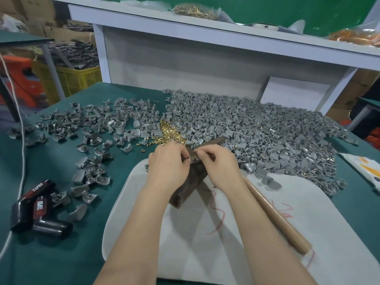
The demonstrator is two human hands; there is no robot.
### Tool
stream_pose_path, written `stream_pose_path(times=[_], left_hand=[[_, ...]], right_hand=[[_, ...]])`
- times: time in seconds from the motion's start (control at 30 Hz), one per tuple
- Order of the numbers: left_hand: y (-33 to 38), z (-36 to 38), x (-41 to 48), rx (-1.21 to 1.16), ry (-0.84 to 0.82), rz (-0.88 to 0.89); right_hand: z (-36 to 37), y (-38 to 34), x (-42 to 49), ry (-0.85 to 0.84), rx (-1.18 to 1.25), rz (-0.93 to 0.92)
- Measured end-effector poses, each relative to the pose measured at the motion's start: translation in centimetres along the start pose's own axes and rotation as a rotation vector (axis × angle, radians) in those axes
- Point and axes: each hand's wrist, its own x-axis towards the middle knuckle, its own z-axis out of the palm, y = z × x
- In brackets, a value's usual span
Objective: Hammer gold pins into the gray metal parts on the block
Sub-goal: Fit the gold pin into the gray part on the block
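Two bare forearms reach up from the bottom edge, and the hands meet at the centre of the frame: the left hand (167,161) and the right hand (221,164) both pinch one small gray metal part (193,158) with curled fingertips, on top of the dark block (188,190). Whether a pin sits in it is too small to tell. The part looks light, rigid and smooth-faced, so probably slippery; gripping its side edges, fingertips clear of the hole, seems safest. The wooden hammer handle (275,220) lies ungripped beside the right forearm on the white pad (205,254). Loose gold pins (167,131) lie just above the hands, a heap of gray parts (257,128) spreads to the right, scattered parts (92,124) to the left, all on the green tabletop (51,254)
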Motion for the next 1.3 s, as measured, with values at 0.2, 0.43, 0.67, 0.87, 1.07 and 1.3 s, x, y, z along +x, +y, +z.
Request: stream_pose_path(times=[0.2,0.43,0.67,0.87,1.07,1.3], left_hand=[[0.17,-0.23,-0.11,-0.035,-0.016,-0.006],[0.13,-0.16,-0.09,-0.041,-0.024,-0.003],[-0.02,0.06,0.01,-0.048,-0.016,-0.003],[0.01,0.04,0.03,-0.062,-0.017,0.004],[0.07,-0.01,-0.02,-0.052,-0.007,0.019],[0.00,0.07,-0.02,-0.059,-0.004,0.028]], right_hand=[[-0.08,0.12,-0.09,0.006,0.008,-0.102],[0.28,0.13,-0.11,0.032,-0.060,-0.152],[0.37,-0.07,-0.06,0.025,-0.120,-0.146],[0.41,-0.15,-0.14,0.035,-0.141,-0.173],[0.49,-0.25,-0.26,0.049,-0.148,-0.177],[0.42,-0.36,-0.19,0.041,-0.158,-0.157]])
